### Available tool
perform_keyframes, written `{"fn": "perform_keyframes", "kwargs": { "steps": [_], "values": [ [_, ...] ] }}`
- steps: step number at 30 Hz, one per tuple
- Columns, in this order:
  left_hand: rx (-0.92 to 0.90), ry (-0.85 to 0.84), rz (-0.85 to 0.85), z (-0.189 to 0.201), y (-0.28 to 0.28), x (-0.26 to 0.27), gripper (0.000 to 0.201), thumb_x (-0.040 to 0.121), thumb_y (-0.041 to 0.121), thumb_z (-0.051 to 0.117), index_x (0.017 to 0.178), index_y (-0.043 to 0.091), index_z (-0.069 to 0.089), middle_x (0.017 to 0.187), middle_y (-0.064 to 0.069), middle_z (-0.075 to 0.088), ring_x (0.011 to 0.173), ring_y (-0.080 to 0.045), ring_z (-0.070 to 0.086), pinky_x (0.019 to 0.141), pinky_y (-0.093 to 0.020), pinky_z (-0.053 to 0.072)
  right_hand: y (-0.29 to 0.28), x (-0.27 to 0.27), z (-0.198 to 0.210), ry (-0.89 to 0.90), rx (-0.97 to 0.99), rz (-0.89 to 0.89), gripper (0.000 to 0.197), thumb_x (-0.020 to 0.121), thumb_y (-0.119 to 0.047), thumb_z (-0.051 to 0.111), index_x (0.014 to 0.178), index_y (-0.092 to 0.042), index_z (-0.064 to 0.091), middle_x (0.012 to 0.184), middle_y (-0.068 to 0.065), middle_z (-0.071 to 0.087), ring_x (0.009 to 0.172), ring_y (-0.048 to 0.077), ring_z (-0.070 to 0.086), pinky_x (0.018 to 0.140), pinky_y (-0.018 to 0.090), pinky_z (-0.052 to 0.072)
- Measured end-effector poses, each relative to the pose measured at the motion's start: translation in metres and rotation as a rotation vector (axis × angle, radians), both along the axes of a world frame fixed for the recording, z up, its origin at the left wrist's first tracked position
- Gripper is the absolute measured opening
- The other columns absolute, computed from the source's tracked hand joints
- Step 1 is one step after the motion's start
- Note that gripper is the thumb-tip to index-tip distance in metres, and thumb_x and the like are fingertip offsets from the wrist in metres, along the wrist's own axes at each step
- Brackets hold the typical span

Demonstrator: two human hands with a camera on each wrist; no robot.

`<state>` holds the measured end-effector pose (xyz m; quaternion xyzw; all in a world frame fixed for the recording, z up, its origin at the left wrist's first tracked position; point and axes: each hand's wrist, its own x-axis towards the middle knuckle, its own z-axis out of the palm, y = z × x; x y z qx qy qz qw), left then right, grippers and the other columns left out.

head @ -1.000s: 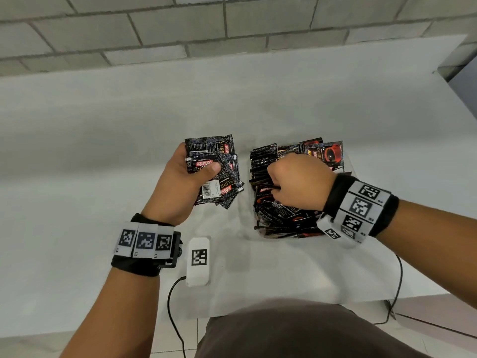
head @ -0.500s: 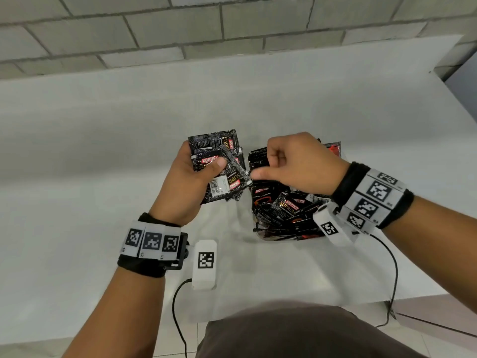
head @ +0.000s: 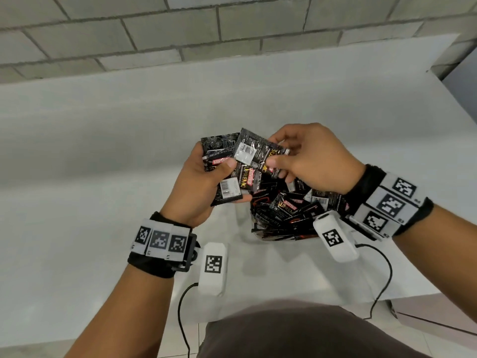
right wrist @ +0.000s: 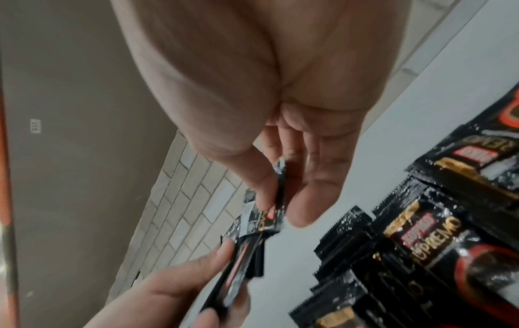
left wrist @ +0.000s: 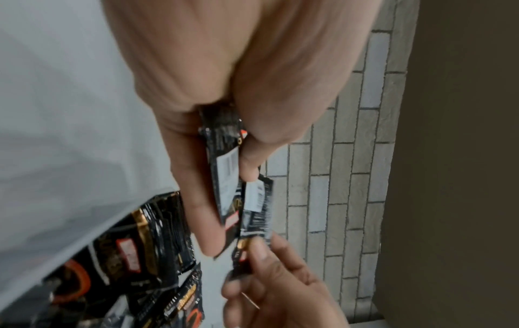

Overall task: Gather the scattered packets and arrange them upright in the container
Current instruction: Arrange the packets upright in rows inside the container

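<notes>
1 black packet is pinched between thumb and fingers of the right hand and held tilted against a stack of packets gripped in the left hand, thumb pressed on top. Just below both hands, a clear container packed with more packets is seen on the white table.

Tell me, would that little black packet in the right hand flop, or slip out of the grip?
Probably floppy: the single packet looks thin and crinkled, held only at one end by the right hand. Its glossy film suggests it could slip. It seems light, since the left hand holds a whole stack of packets.
</notes>
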<state>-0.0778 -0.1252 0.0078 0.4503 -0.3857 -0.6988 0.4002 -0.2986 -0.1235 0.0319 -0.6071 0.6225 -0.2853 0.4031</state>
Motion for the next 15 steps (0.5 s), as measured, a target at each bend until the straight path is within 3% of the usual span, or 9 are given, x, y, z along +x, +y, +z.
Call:
{"fn": "perform_keyframes", "kwargs": {
  "steps": [2, 4, 6, 8, 10, 11, 13, 15],
  "values": [
    [-0.02, -0.029, 0.018, -0.001, -0.001, 0.001, 0.038, 0.098, 0.001, 0.062, 0.134, 0.009, 0.05, 0.118, -0.01, 0.072, 0.093, -0.037, 0.076, 0.059, -0.05, 0.061, -0.001, -0.006, 0.003, -0.011, -0.107, -0.086, 0.014, 0.085, -0.024, 0.081, 0.095, -0.029, 0.072, 0.092, 0.002, 0.074, 0.059, 0.012, 0.068, 0.057, 0.029, 0.056],
    [-0.021, -0.05, -0.001, -0.001, 0.0, 0.001, 0.038, 0.098, 0.001, 0.063, 0.133, 0.008, 0.051, 0.117, -0.011, 0.073, 0.09, -0.037, 0.076, 0.059, -0.05, 0.061, -0.002, -0.012, 0.01, -0.009, -0.322, -0.182, 0.015, 0.082, -0.03, 0.083, 0.096, -0.034, 0.078, 0.078, -0.001, 0.067, 0.058, 0.01, 0.052, 0.059, 0.02, 0.042],
    [-0.014, -0.059, -0.037, -0.001, 0.001, -0.001, 0.039, 0.097, 0.002, 0.063, 0.133, 0.009, 0.051, 0.12, -0.013, 0.072, 0.089, -0.037, 0.076, 0.06, -0.05, 0.061, 0.001, -0.016, 0.02, -0.11, -0.456, -0.235, 0.015, 0.084, -0.027, 0.082, 0.099, -0.029, 0.081, 0.064, 0.009, 0.06, 0.054, 0.014, 0.041, 0.058, 0.022, 0.036],
    [-0.001, -0.064, -0.059, 0.0, 0.003, -0.003, 0.039, 0.097, 0.003, 0.064, 0.133, 0.01, 0.052, 0.123, -0.015, 0.071, 0.09, -0.037, 0.076, 0.061, -0.05, 0.061, 0.005, -0.016, 0.023, -0.164, -0.453, -0.199, 0.015, 0.088, -0.017, 0.077, 0.101, -0.023, 0.081, 0.064, 0.009, 0.066, 0.053, 0.018, 0.05, 0.058, 0.025, 0.043],
    [0.007, -0.062, -0.073, 0.0, 0.003, -0.006, 0.04, 0.097, 0.004, 0.064, 0.134, 0.01, 0.051, 0.124, -0.015, 0.07, 0.091, -0.037, 0.076, 0.062, -0.05, 0.061, 0.011, -0.016, 0.02, -0.151, -0.398, -0.081, 0.021, 0.089, -0.006, 0.068, 0.103, -0.016, 0.08, 0.082, -0.001, 0.077, 0.074, 0.012, 0.07, 0.076, 0.026, 0.054],
    [0.008, -0.058, -0.078, 0.001, 0.004, -0.008, 0.041, 0.097, 0.004, 0.064, 0.135, 0.011, 0.05, 0.125, -0.014, 0.07, 0.092, -0.037, 0.076, 0.062, -0.051, 0.061, 0.013, -0.016, 0.016, -0.136, -0.366, -0.028, 0.022, 0.089, -0.005, 0.064, 0.103, -0.014, 0.079, 0.091, -0.002, 0.078, 0.085, 0.01, 0.072, 0.083, 0.025, 0.054],
    [0.007, -0.049, -0.085, 0.002, 0.003, -0.01, 0.042, 0.097, 0.005, 0.064, 0.136, 0.011, 0.049, 0.127, -0.014, 0.069, 0.096, -0.039, 0.075, 0.064, -0.053, 0.061, 0.016, -0.015, 0.008, -0.079, -0.286, 0.014, 0.018, 0.091, -0.013, 0.066, 0.102, -0.018, 0.08, 0.094, -0.003, 0.078, 0.084, 0.006, 0.07, 0.08, 0.021, 0.052],
    [0.005, -0.045, -0.085, 0.003, 0.003, -0.01, 0.041, 0.097, 0.005, 0.064, 0.135, 0.011, 0.05, 0.128, -0.014, 0.069, 0.099, -0.04, 0.074, 0.064, -0.054, 0.061, 0.015, -0.013, 0.002, 0.0, -0.217, -0.012, 0.013, 0.091, -0.018, 0.073, 0.098, -0.026, 0.079, 0.088, -0.005, 0.077, 0.068, 0.004, 0.066, 0.066, 0.02, 0.05]
  ]
}}
